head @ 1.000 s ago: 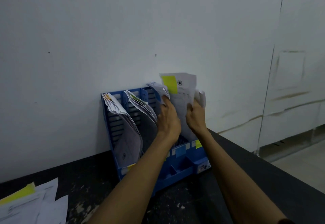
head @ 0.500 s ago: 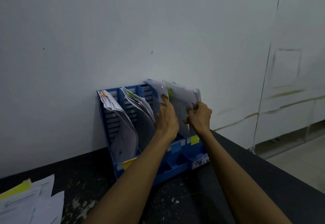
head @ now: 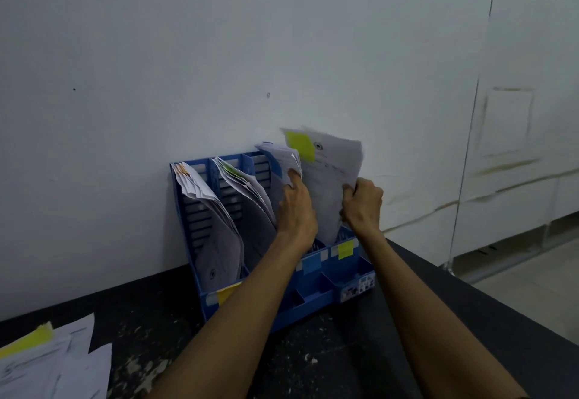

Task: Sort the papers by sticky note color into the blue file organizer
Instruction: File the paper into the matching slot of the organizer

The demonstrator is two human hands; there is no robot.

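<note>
The blue file organizer [head: 352,276] stands against the wall on the black table. Its two left slots hold paper stacks [head: 216,229]. My right hand [head: 363,202] grips the right edge of a white paper [head: 332,179] with a yellow-green sticky note [head: 300,144] at its top; the sheet's lower end sits in the rightmost slot, above a yellow label [head: 345,248]. My left hand [head: 296,204] presses back the papers [head: 282,160] in the slot beside it, thumb on their edge.
A loose pile of papers [head: 47,367] with a yellow note on top lies at the table's near left. The table's right edge [head: 488,298] drops to a tiled floor. The white wall stands right behind the organizer.
The yellow-noted paper, pushed down into the right slot half a second ago, now stands higher again with its note showing. My right hand has moved to its right edge.
</note>
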